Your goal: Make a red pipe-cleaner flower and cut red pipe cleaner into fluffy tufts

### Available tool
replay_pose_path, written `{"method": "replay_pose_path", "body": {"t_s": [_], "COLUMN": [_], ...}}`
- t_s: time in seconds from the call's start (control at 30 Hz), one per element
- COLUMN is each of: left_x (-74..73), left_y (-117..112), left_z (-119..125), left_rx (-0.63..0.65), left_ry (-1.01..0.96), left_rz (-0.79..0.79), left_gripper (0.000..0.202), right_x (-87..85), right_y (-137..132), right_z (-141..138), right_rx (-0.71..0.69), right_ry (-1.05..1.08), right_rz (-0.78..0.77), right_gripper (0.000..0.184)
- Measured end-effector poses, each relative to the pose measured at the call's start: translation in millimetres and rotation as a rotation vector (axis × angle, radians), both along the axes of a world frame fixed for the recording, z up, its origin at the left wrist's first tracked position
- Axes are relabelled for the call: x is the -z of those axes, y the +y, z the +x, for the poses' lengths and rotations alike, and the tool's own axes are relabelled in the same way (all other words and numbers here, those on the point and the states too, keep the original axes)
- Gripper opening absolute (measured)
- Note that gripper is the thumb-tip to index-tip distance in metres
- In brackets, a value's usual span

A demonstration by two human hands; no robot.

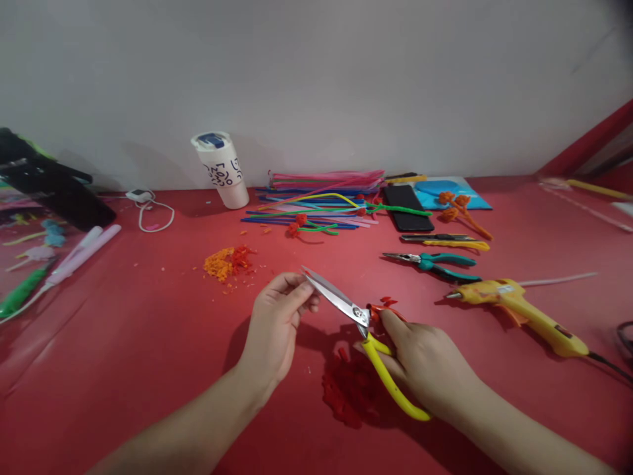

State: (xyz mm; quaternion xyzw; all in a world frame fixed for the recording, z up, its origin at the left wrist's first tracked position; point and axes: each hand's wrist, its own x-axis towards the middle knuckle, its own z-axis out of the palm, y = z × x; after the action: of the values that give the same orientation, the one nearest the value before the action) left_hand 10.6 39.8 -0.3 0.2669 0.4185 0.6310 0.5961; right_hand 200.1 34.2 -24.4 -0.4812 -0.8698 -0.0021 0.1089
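Scissors (358, 313), yellow-handled, pos. above red counter (163, 396), blades angled fwd.-L., gap btwn blades narrow. R. hand (422, 356): grip closed around scissors handles. L. hand (277, 323): thumb + index fingertip drawn together at blade tips; cannot tell if a small pc. is held btwn them. Red pcs. (349, 392) heaped on counter below scissors, partly in shadow. Orange & red clippings (220, 264) in small pile, fwd. & L. of blade tips. Pliers (428, 262) w/ green handles R. of scissors; yellow glue gun (527, 316) nearer R. edge. Utility knife (445, 239) behind pliers, phone (408, 208) behind knife. Blue packet (477, 198) next to phone. Multi-col. pipe cleaners (326, 180) laid near wall (346, 79); white tumbler (227, 175) w/ dark lettering stands L. of them.
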Motion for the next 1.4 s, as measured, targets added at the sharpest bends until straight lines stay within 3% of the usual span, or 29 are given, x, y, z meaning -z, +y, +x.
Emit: {"method": "replay_pose_path", "body": {"t_s": [0.33, 0.57, 0.67, 0.9, 1.03, 1.27, 1.4], "left_x": [0.1, 1.9, 3.6, 7.8, 9.2, 10.3, 9.3], "left_y": [1, 0, 0, -4, -7, -7, -8], "left_z": [-1, 1, 4, 9, 12, 14, 15], "left_rx": [-0.003, 0.045, 0.115, 0.462, 0.594, 0.641, 0.664], "left_ry": [0.020, 0.101, 0.151, 0.084, 0.078, 0.119, 0.087], "left_rz": [-0.016, -0.039, -0.045, -0.137, -0.177, -0.185, -0.213], "left_gripper": [0.006, 0.006, 0.007, 0.009, 0.010, 0.010, 0.015], "right_x": [1.4, -20.7, -24.9, -22.2, -21.9, -32.5, -30.2], "right_y": [3, 6, 8, 8, 8, 6, 3], "right_z": [2, -1, -2, -9, -9, -13, -16], "right_rx": [0.050, 0.174, 0.185, 0.211, 0.052, 0.178, 0.141], "right_ry": [-0.004, 0.096, 0.189, 0.759, 1.001, 0.961, 0.923], "right_rz": [-0.057, -0.301, -0.406, -0.680, -0.796, -0.898, -0.814], "right_gripper": [0.045, 0.031, 0.027, 0.010, 0.021, 0.020, 0.012]}}
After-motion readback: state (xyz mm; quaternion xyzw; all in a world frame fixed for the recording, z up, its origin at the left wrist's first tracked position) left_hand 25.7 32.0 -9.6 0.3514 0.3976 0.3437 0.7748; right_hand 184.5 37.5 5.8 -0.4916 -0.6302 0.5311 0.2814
